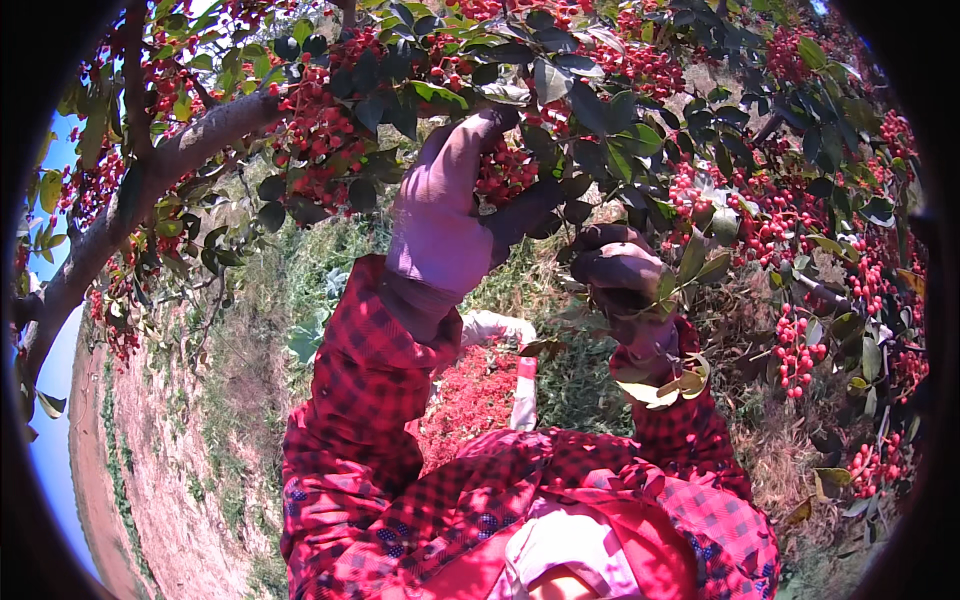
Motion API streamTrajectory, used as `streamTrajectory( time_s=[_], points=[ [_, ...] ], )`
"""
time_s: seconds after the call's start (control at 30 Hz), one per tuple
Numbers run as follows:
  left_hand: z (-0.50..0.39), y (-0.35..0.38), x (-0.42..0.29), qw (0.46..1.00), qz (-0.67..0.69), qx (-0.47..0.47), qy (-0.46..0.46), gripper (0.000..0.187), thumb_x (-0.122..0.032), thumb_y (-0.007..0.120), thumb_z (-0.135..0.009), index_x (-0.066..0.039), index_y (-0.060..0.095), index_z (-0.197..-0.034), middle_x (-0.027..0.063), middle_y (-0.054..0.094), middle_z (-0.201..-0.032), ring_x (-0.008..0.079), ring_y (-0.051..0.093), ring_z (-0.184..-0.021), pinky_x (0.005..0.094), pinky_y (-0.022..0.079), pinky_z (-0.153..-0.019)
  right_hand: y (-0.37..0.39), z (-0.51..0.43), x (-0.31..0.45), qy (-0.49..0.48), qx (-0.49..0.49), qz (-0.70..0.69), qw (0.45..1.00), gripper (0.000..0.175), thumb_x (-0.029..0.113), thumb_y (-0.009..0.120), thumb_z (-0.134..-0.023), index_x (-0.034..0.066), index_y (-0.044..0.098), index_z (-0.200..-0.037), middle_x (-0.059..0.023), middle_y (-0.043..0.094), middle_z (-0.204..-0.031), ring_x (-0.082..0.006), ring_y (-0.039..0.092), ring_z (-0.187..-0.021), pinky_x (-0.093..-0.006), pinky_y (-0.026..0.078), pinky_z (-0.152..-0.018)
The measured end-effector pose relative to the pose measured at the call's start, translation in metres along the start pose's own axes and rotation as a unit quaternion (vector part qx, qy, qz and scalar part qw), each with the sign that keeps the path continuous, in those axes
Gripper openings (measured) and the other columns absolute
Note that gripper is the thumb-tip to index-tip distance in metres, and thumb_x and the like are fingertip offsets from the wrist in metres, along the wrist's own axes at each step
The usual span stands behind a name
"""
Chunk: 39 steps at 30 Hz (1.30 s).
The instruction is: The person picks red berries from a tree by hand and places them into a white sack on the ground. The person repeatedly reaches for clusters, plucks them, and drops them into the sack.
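Observation:
My left hand (444,214), in a pale work glove with darkened fingers, reaches up among the leaves. Its thumb and fingers curve, spread apart, around a cluster of small red berries (507,172). Leaves and shadow hide the fingertips, so a grip on the stem cannot be made out. Lower and to the right, my right hand (626,270) is gloved too, its fingers curled in beside dark twigs and leaves. What lies inside those fingers is hidden. A leafy sprig (694,262) crosses in front of that hand, and yellowish leaves (671,386) lie against the sleeve.
A thick branch (187,146) arches across the upper left. More berry clusters hang at left (319,120) and right (799,352). Below my arms, a pale-rimmed container (529,397) holds many picked red berries (472,394). Grass and bare soil (180,465) spread below.

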State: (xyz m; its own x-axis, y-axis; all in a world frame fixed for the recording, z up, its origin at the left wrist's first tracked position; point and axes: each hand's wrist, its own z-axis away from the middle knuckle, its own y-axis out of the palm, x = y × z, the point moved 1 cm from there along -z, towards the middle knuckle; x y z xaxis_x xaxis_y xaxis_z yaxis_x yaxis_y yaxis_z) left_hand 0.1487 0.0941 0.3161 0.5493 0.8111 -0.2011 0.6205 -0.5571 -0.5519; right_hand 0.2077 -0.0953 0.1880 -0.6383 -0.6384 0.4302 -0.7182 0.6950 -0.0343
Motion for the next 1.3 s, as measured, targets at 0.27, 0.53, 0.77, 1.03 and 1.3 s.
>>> streamTrajectory(
  time_s=[0.27,0.53,0.77,1.03,1.3],
  points=[
    [0.002,-0.005,0.018,0.866,0.411,0.062,-0.276,0.034,-0.02,0.064,-0.084,0.0,0.059,-0.112,0.0039,0.063,-0.09,0.0106,0.059,-0.077,0.024,0.046,-0.063,-0.004,0.011,-0.004,0.122,-0.009,-0.053,0.991,0.041,0.026,0.058,-0.09,-0.0082,0.058,-0.113,-0.0104,0.056,-0.113,-0.0134,0.055,-0.098,-0.0257,0.045,-0.082],
    [-0.01,-0.005,0.022,0.88,0.378,0.126,-0.26,0.033,-0.024,0.063,-0.084,0.001,0.06,-0.105,0.0038,0.062,-0.084,0.0094,0.058,-0.071,0.0238,0.045,-0.06,0.008,-0.005,0.007,0.056,-0.086,0.113,0.988,0.014,0.0,0.069,-0.074,0.0031,0.065,-0.087,-0.0094,0.066,-0.086,-0.0266,0.065,-0.084,-0.0394,0.052,-0.079],
    [-0.013,0.0,0.026,0.864,0.408,0.087,-0.282,0.02,-0.014,0.063,-0.083,0.0,0.062,-0.097,0.0042,0.065,-0.081,0.0082,0.059,-0.069,0.0228,0.047,-0.058,0.0,-0.007,0.013,0.014,-0.012,0.104,0.994,0.025,0.015,0.056,-0.086,-0.0016,0.062,-0.104,-0.0132,0.06,-0.103,-0.0238,0.059,-0.097,-0.0362,0.047,-0.085],
    [-0.012,0.01,0.024,0.992,-0.017,0.019,-0.12,0.02,-0.023,0.065,-0.08,-0.003,0.061,-0.082,0.0153,0.06,-0.067,0.0282,0.059,-0.059,0.038,0.044,-0.054,0.012,-0.013,0.018,0.024,-0.07,0.062,0.995,0.016,0.004,0.062,-0.08,0.0003,0.062,-0.096,-0.0161,0.065,-0.092,-0.0248,0.062,-0.087,-0.0354,0.05,-0.076],
    [0.031,0.023,0.019,0.82,0.473,-0.118,-0.302,0.023,-0.017,0.065,-0.084,-0.001,0.06,-0.1,0.0041,0.064,-0.083,0.0088,0.058,-0.068,0.0227,0.046,-0.058,0.002,0.003,0.001,0.08,-0.028,-0.045,0.995,0.035,0.02,0.06,-0.085,-0.0042,0.062,-0.11,-0.015,0.059,-0.11,-0.0216,0.056,-0.102,-0.0327,0.047,-0.086]
  ],
)
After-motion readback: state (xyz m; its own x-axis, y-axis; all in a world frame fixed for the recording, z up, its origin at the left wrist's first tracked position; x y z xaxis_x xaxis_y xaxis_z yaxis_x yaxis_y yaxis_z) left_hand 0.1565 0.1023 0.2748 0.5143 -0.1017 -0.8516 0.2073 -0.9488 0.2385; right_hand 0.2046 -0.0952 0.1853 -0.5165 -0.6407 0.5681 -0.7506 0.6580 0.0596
